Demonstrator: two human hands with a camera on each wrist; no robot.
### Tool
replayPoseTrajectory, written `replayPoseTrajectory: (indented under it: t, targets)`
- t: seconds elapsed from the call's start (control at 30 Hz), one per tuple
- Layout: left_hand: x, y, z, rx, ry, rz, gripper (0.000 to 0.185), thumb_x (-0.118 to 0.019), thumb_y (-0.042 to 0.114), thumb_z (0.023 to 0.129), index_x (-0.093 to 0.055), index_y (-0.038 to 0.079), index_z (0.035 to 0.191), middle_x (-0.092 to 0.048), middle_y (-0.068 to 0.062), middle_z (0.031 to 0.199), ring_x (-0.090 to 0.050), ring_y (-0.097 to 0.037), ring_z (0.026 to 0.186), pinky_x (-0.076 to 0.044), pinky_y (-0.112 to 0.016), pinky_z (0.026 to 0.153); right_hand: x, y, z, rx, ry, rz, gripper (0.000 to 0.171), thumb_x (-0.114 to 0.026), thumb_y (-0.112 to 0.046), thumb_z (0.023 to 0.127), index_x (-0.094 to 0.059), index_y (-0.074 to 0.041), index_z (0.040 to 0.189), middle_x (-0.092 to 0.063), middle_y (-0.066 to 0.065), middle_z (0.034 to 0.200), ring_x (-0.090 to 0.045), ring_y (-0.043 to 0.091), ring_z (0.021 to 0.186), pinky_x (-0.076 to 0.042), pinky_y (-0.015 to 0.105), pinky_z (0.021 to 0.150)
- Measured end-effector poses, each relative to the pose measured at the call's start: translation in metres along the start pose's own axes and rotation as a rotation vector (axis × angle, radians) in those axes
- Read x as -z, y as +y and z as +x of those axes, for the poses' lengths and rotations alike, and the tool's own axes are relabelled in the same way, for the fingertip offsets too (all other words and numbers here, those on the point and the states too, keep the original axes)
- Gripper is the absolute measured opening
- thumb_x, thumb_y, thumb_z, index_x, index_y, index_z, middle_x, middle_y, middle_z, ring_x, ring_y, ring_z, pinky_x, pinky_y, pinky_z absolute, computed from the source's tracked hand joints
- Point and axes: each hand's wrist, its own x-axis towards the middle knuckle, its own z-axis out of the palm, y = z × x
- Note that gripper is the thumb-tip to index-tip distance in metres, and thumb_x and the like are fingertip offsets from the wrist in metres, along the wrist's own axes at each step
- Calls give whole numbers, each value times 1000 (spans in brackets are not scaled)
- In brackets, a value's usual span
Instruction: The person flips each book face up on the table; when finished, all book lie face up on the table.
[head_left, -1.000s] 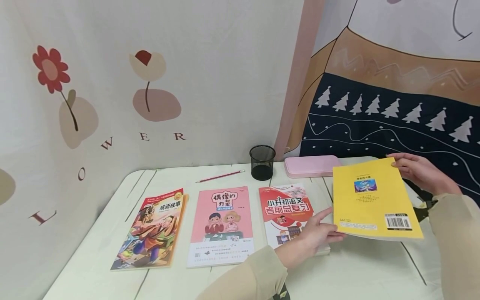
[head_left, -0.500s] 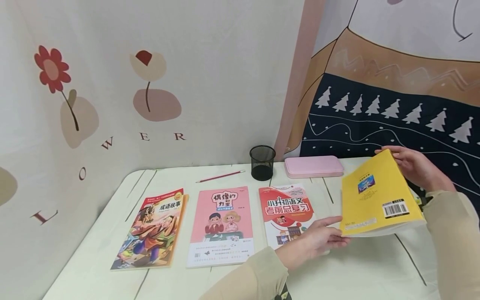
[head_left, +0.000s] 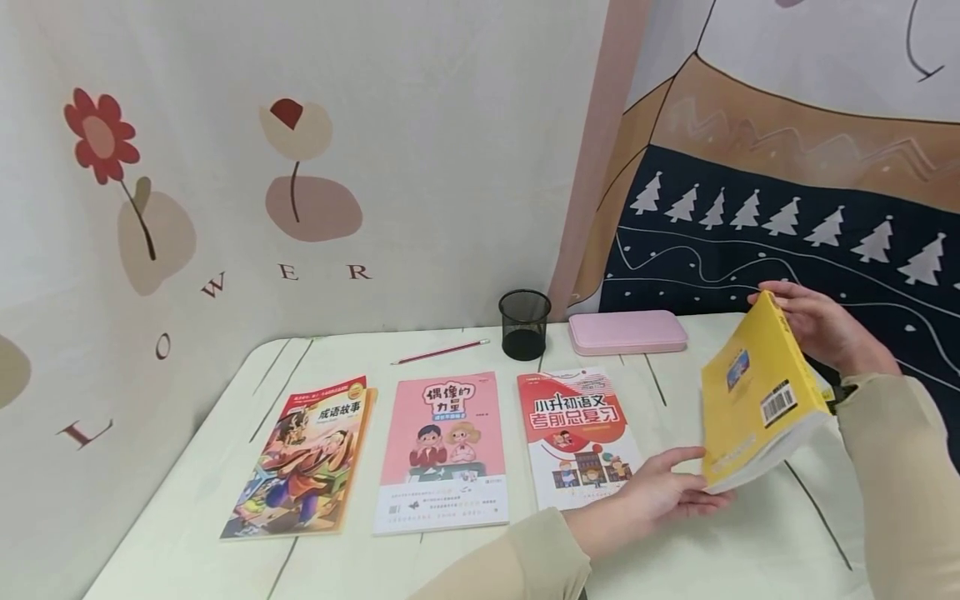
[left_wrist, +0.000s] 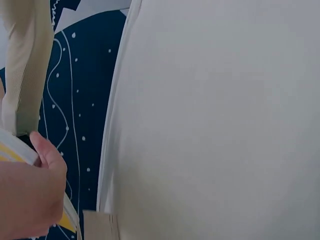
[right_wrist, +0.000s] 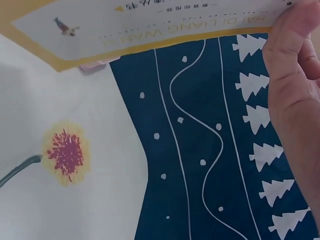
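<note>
A yellow book (head_left: 757, 392) is held tilted above the right part of the table, its back cover with barcode and small blue picture facing the head camera. My left hand (head_left: 663, 496) grips its lower left corner, thumb on the cover and fingers underneath. At the top, near the spine, my right hand (head_left: 828, 329) holds the book; some of its fingers are hidden behind. The right wrist view shows part of the other cover (right_wrist: 165, 32), with the right hand (right_wrist: 292, 70) at its edge. In the left wrist view, the left hand (left_wrist: 35, 195) overlaps the book's edge.
Three more books lie in a row: an illustrated story book (head_left: 300, 467), a pink book (head_left: 446, 433) and a red-and-white book (head_left: 573, 433) beside my left forearm. Behind them are a red pencil (head_left: 441, 352), a black mesh pen holder (head_left: 525, 325) and a pink case (head_left: 628, 332).
The yellow book has tipped from nearly facing the camera to a steep slant, showing its spine and page edge. Both hands turned with it; the left moved slightly right and down, the right slightly up and left.
</note>
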Motion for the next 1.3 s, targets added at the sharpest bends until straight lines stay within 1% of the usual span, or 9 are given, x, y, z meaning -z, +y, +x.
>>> replayPoseTrajectory:
  t: [0.17, 0.33, 0.5, 0.63, 0.73, 0.83, 1.0, 1.13, 1.3]
  targets:
    - [-9, -8, -1, -67, 128, -20, 24, -47, -8, 84, -54, 1, 105, -61, -26, 84, -58, -40, 85, -50, -36, 71, -1, 4, 5, 77, 21, -15, 33, -30, 1, 94, -57, -10, 111, -59, 4, 105, -58, 17, 86, -46, 23, 78]
    - [-14, -11, 0, -87, 211, -51, 18, -49, -9, 82, -59, -5, 96, -61, -20, 80, -60, -36, 81, -51, -30, 68, -2, 8, 6, 130, 40, 42, 32, -32, 5, 93, -58, -7, 105, -61, 6, 101, -58, 16, 84, -47, 20, 72]
    - [-17, -12, 3, -125, 268, -57, 14, -49, -9, 82, -58, -9, 92, -59, -17, 83, -61, -37, 78, -51, -30, 66, 0, 9, 7, 157, 45, 96, 33, -31, 8, 92, -58, -5, 105, -62, 8, 100, -58, 16, 81, -48, 21, 72]
    - [-19, -14, 4, -151, 287, -76, 10, -48, -9, 83, -56, -8, 89, -57, -16, 85, -60, -39, 78, -51, -31, 66, 0, 8, 6, 166, 68, 86, 32, -32, 7, 92, -59, -6, 105, -62, 7, 101, -58, 15, 80, -47, 21, 73]
    - [-20, -15, 4, -150, 293, -85, 7, -50, -8, 82, -53, -7, 88, -56, -14, 84, -60, -39, 78, -51, -32, 67, -1, 8, 6, 160, 95, 63, 31, -34, 7, 92, -59, -7, 104, -62, 6, 100, -58, 14, 81, -47, 20, 73]
    - [-22, -15, 4, -122, 301, -66, 8, -54, -6, 80, -51, -3, 87, -58, -13, 80, -61, -35, 77, -51, -32, 67, -1, 7, 6, 123, 161, 3, 28, -39, 4, 91, -60, -10, 102, -62, 3, 99, -58, 12, 81, -46, 18, 72]
    - [-24, -15, 4, -80, 307, -39, 14, -57, -4, 78, -49, 1, 88, -60, -12, 77, -63, -30, 74, -51, -31, 66, 0, 7, 7, 25, 265, -126, 19, -49, -5, 90, -59, -17, 101, -59, -3, 96, -55, 9, 81, -45, 16, 72]
    - [-25, -16, 4, -71, 314, -44, 15, -58, -3, 79, -48, 2, 89, -60, -12, 76, -63, -28, 75, -51, -30, 66, 2, 7, 6, -38, 296, -235, 17, -53, -14, 89, -54, -20, 104, -57, -5, 96, -53, 8, 80, -44, 14, 72]
    - [-26, -19, 5, -100, 343, -62, 14, -59, -4, 79, -49, 1, 88, -58, -11, 75, -63, -28, 74, -51, -31, 65, 4, 10, 6, -94, 321, -418, 25, -55, -25, 87, -45, -19, 110, -52, -8, 96, -51, 7, 81, -43, 14, 74]
